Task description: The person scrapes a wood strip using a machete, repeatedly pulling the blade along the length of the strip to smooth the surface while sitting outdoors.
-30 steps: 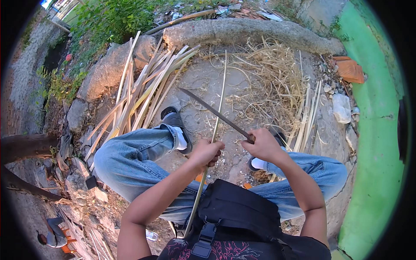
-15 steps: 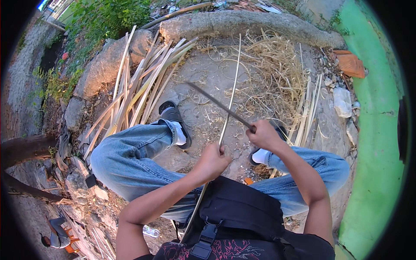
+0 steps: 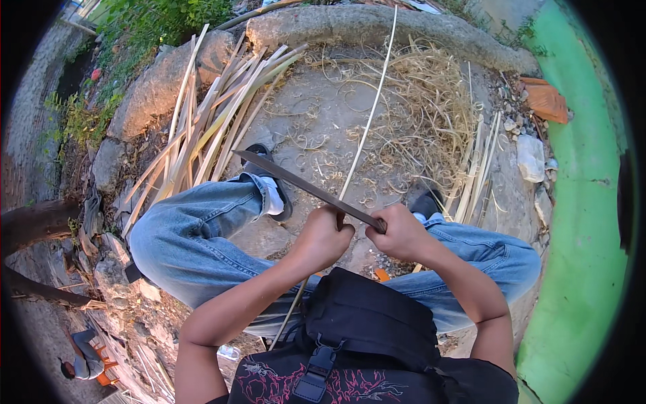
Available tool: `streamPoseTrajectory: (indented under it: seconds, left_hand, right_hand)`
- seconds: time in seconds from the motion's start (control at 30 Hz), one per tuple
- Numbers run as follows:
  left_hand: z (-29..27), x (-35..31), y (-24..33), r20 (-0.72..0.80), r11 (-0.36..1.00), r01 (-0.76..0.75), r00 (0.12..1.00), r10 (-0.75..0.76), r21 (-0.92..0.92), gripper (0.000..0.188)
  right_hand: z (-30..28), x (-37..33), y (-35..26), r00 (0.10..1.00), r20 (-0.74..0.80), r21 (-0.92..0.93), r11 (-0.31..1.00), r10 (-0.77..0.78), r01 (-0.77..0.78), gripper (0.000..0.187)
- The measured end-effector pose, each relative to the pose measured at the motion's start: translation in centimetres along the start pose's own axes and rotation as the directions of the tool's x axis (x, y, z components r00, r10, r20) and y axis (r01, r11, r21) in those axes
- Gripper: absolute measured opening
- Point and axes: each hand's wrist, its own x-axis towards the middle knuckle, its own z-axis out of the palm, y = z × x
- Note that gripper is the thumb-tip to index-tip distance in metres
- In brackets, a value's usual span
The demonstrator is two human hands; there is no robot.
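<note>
My left hand (image 3: 321, 237) is closed around a long thin pale strip (image 3: 369, 121) that looks like split bamboo. The strip runs away from me over the ground, and its near end passes back beside the black bag (image 3: 367, 310) on my lap. In my right hand (image 3: 402, 236) is the handle end of a long dark knife (image 3: 289, 176), its blade pointing to the far left. The blade crosses the strip just beyond my left fist; whether its edge bites into the strip cannot be made out.
A heap of split strips (image 3: 215, 128) lies at the far left, and a smaller bundle (image 3: 478, 172) at the right. Curly shavings (image 3: 431, 108) cover the ground ahead. A concrete kerb (image 3: 383, 30) bounds the far side, a green wall (image 3: 579, 202) the right. A person (image 3: 84, 357) sits far left.
My right hand has brought the knife left and nearer, so the blade lies across the strip close to my left hand. The strip's far end now reaches further out, over the kerb.
</note>
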Motion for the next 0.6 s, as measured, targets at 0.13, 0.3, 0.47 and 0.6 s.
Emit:
streamPoseTrajectory:
  seconds: [0.13, 0.3, 0.47, 0.6]
  left_hand:
    - [-0.8, -0.6, 1.6, 0.051, 0.997, -0.01, 0.999, 0.006, 0.081, 0.018]
    - [-0.4, -0.6, 1.3, -0.013, 0.99, -0.092, 0.995, 0.094, 0.102, 0.016]
    - [-0.3, -1.7, 1.7, 0.141, 1.0, -0.023, 0.99, 0.022, 0.005, 0.019]
    - [-0.8, -0.6, 1.1, 0.121, 0.999, -0.037, 0.992, 0.033, 0.027, 0.022]
  right_hand:
    - [0.2, 0.0, 0.1, 0.997, -0.059, -0.057, 0.998, -0.044, 0.041, 0.022]
    - [-0.8, 1.4, 2.5, 0.939, -0.33, -0.127, 0.99, -0.094, 0.054, 0.02]
    - [-8.8, 5.4, 12.6, 0.691, -0.627, 0.029, 0.896, 0.361, -0.442, 0.029]
    - [-11.2, 4.8, 12.1, 0.645, -0.693, 0.107, 0.931, 0.322, -0.349, 0.031]
